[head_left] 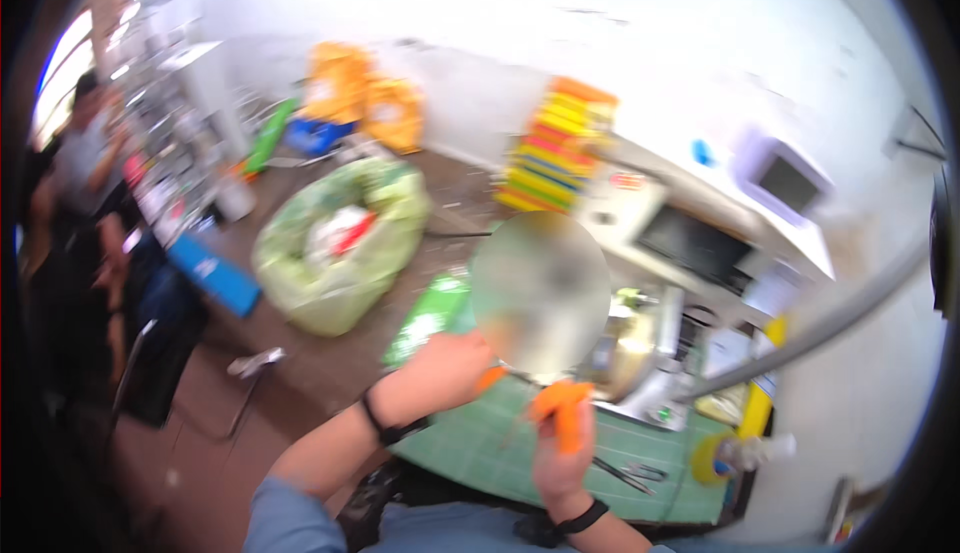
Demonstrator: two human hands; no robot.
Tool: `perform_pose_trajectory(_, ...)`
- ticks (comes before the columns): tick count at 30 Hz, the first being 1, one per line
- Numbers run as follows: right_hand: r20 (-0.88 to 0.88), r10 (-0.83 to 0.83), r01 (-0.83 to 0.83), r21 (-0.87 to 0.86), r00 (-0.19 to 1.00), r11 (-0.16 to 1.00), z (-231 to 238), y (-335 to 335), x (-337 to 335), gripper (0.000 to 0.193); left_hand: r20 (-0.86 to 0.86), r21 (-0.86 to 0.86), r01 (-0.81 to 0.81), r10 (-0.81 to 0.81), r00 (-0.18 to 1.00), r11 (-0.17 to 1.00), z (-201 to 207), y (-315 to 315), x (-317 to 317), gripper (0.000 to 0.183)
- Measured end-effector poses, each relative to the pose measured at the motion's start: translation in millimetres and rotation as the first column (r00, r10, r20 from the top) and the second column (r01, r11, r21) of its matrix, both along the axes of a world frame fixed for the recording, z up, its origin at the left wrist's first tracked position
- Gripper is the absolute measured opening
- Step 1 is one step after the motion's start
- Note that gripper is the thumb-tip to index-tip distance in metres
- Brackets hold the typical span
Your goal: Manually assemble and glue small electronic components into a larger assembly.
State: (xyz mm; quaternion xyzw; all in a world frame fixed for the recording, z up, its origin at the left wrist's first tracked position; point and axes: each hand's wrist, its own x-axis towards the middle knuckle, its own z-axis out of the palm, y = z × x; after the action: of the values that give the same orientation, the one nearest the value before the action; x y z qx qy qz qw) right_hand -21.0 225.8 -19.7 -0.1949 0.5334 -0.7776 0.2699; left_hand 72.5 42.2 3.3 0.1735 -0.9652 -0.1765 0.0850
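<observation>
My left hand (450, 375) is closed above the near edge of the bench, with a bit of orange showing at its fingertips. In my right hand (563, 468) is a bright orange piece (567, 413), held upright; blur hides what kind it is. A round, greyish see-through disc (540, 293) stands just beyond both hands and covers part of the bench. Under the hands lies a green cutting mat (480, 443). Beside my left hand is a shiny green packet (432, 315). Near my right hand, tweezers or a similar slim metal tool (625, 475) rest on the mat.
A bin lined with a pale green bag (345, 308) stands left on the brown bench. Stacked yellow and orange boxes (560, 143) are at the back. At right are a white device (640, 408), a grey hose-like arm (820, 338) and a yellow bottle (710, 458). People (85, 173) sit far left.
</observation>
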Motion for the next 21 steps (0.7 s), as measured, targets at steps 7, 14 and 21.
perform_pose_trajectory(7, -0.51, 0.414, -0.539, -0.12, 0.754, 0.834, 129.0, 94.3, -61.4, 0.044, -0.29, 0.43, 0.15, -0.021, 0.957, 0.89, 36.7, 67.6, 34.5, 0.022)
perform_pose_trajectory(14, -0.357, 0.799, -0.875, -0.219, 0.483, 0.431, 227.6, 116.0, -78.8, 0.04, -0.306, 0.385, 0.186, -0.065, 0.95, 0.904, 59.5, 111.6, 6.7, 0.022)
perform_pose_trajectory(21, -0.629, 0.447, -0.763, -0.425, 0.636, 0.488, 134.3, 140.5, -76.0, 0.032, -0.367, 0.338, 0.219, -0.087, 0.926, 0.915, 54.8, 119.4, 19.0, 0.022)
